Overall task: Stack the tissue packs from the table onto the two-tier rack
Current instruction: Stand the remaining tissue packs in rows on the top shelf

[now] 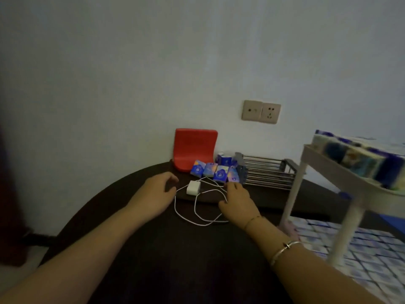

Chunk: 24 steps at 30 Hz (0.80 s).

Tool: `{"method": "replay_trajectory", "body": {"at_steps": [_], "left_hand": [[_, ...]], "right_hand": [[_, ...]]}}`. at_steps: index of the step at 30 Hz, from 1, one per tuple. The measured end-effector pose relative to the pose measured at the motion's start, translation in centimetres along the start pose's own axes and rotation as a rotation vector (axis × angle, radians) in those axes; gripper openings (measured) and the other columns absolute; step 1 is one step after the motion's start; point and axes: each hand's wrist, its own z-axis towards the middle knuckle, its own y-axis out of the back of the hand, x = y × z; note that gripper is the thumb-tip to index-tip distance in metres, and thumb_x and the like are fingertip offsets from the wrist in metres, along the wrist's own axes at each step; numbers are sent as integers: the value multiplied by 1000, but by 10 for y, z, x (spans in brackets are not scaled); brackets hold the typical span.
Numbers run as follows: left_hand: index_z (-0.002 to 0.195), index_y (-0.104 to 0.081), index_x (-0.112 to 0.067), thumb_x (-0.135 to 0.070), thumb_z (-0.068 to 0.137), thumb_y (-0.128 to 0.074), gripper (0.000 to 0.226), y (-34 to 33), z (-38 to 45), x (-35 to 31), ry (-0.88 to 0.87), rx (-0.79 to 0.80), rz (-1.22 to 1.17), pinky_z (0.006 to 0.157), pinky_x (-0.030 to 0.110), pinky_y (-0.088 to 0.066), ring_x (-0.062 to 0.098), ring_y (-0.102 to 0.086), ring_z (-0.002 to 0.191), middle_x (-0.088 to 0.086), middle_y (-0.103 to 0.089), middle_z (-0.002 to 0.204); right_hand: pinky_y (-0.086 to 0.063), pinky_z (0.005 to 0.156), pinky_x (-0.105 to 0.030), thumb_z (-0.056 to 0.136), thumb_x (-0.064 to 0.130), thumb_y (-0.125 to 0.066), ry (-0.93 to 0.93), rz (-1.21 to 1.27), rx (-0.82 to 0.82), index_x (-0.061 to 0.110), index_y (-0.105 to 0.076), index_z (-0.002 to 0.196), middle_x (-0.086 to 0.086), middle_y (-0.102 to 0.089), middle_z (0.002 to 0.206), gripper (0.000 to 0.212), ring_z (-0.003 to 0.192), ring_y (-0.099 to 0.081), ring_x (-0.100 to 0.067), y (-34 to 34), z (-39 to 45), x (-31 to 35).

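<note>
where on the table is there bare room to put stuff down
Bare: dark table between both forearms, nearer than the white cable. Crowded: far edge, where tissue packs sit between red holder and metal rack.

A plain pale wall fills the upper frame, dimly lit. Two beige sockets sit right of centre. A dark round table spans the lower frame.

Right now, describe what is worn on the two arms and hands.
Both forearms are bare, with no sleeves or gloves. The left hand and its wrist show nothing worn. Behind the right hand, a thin chain bracelet sits at the wrist, and a plain silver bangle circles the forearm further back. No rings can be made out.
</note>
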Motion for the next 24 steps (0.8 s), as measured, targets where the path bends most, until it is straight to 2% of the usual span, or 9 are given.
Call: {"method": "replay_trajectory", "body": {"at_steps": [3,6,9,11,15,17,19,21,24], "left_hand": [[131,-50,-25,-21,94,-55,38,-34,52,20,-3,70,-18,91,21,-37,10,-49,121,-4,-50,136],[128,-53,-24,-22,93,-56,35,-70,109,40,-37,99,-57,93,22,-39,9,-50,117,-4,-53,132],[125,-54,-24,-20,94,-54,31,-101,160,61,-35,84,-117,87,20,-37,5,-50,107,-4,-55,128],[125,-54,-23,-19,95,-52,30,-118,191,74,5,68,-167,83,20,-35,3,-47,100,-2,-56,127],[128,-52,-22,-23,95,-53,33,-146,238,92,85,160,-271,89,21,-32,10,-46,114,1,-51,134],[125,-54,-19,-22,96,-53,30,-158,253,93,97,158,-321,84,19,-34,9,-48,106,2,-52,127],[121,-57,-16,-20,95,-54,26,-167,262,90,115,151,-373,73,16,-37,9,-49,100,3,-53,122],[117,-61,-12,-20,96,-54,24,-173,268,87,121,140,-397,64,15,-37,8,-49,98,3,-56,116],[111,-65,-6,-14,96,-52,21,-173,268,84,117,82,-439,56,9,-38,9,-51,95,3,-59,106]], "right_hand": [[-36,109,-42,91,24,-55,-49,0,-3,16,-30,143,-11,-32,147,59,134,-33,-27,-36,60,-15],[-31,113,-43,93,26,-51,-22,-57,-60,19,-25,146,-9,-24,153,60,140,-23,-29,-65,121,-31],[-20,118,-43,93,31,-51,39,-139,-130,24,-20,149,-9,-15,157,64,145,-11,-30,-88,178,-45],[-15,118,-45,94,38,-50,59,-180,-117,26,-15,150,-10,-9,158,67,146,-5,-31,-98,209,-55],[-14,116,-48,93,49,-46,89,-222,-90,29,-11,151,-10,-2,159,70,146,-1,-31,-110,254,-70],[-14,116,-50,92,54,-45,104,-239,-74,30,-10,151,-9,-5,159,73,146,-2,-29,-116,267,-77],[-20,112,-53,90,55,-48,108,-269,-68,29,-12,150,-9,-16,156,75,144,-11,-29,-120,273,-82],[-29,108,-51,88,53,-53,128,-317,-84,28,-20,148,-9,-31,147,73,137,-24,-30,-120,276,-84],[-36,103,-46,85,53,-57,159,-313,-122,27,-32,142,-9,-42,133,67,125,-35,-30,-116,274,-84]]}}
